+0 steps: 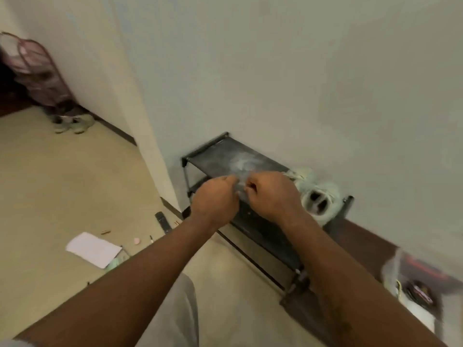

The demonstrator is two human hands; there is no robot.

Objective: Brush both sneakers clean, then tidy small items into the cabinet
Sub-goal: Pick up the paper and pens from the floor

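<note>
The low black shoe rack (pixel 225 151) has a matt, dark top shelf that looks like stretched cloth. It is smeared with pale dust and sits on thin tubes with a dull metal look. The pair of pale mint-green sneakers (pixel 323 194) on it looks soft and matt, like knit cloth. The left hand (pixel 215 196) and right hand (pixel 270 194) pinch a thin greyish translucent scrap (pixel 240 189), too blurred to tell whether it is film or cloth. The beige floor (pixel 62 184) is smooth with a faint sheen. The white sheet (pixel 94 249) is matt paper, and the black remote control (pixel 161 221) looks like plastic. The pale wall (pixel 300 71) is matt paint, and the dark brown skirting board (pixel 363 239) looks like wood.
</note>
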